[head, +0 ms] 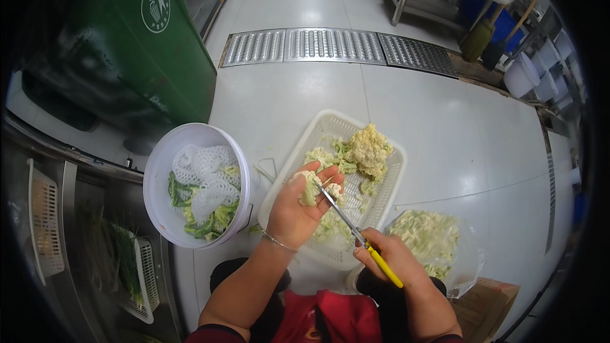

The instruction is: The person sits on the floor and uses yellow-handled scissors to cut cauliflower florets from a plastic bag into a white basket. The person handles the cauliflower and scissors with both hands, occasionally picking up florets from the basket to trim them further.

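Observation:
My left hand [295, 209], palm up, cradles a cauliflower floret [309, 190] between thumb and fingers. My right hand [393, 255] grips a yellow-handled cutting tool [386, 267]; whether it is a knife or scissors I cannot tell. Its narrow metal blade reaches to the floret, with the tip at my left fingers. A smaller white floret [335, 192] shows just past those fingers. Below both hands is a white perforated plastic basket [298, 145]. A large yellowish cauliflower head [368, 150] rests at its far right, and cut pieces [333, 228] lie in its near part.
Left of the basket stands a white bucket [244, 186] holding green leaves and white foam netting [205, 162]. Behind it is a green waste bin [128, 57]. To the right lie a clear bag of cut cauliflower [426, 236] and a cardboard box [486, 305]. A metal drain grate [333, 45] crosses the floor.

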Demonstrator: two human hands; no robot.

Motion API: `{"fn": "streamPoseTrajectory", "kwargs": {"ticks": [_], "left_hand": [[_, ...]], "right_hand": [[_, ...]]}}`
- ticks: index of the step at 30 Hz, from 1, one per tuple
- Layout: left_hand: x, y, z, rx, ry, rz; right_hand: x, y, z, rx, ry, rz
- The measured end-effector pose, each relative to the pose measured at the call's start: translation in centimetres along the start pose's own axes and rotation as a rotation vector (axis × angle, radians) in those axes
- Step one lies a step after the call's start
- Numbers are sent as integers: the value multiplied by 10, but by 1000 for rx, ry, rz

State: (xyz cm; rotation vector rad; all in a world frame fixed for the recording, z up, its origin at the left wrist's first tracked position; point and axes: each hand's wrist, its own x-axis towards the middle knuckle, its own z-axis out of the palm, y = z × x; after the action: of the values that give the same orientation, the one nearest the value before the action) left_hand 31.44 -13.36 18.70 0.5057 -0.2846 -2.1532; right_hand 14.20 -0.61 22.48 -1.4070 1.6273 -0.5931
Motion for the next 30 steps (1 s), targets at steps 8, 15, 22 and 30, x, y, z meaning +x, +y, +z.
{"fn": "streamPoseTrajectory", "kwargs": {"ticks": [8,15,22,30], "left_hand": [[10,-10,4,-247,166,-100],[11,-2,-10,341,194,87],[6,14,0,93,146,11],[2,12,1,280,150,113]], "right_hand": [[8,-2,4,92,-125,55],[3,7,-5,210,-58,69],[1,14,-6,66,-212,103],[3,10,-5,117,-221,78]]}}
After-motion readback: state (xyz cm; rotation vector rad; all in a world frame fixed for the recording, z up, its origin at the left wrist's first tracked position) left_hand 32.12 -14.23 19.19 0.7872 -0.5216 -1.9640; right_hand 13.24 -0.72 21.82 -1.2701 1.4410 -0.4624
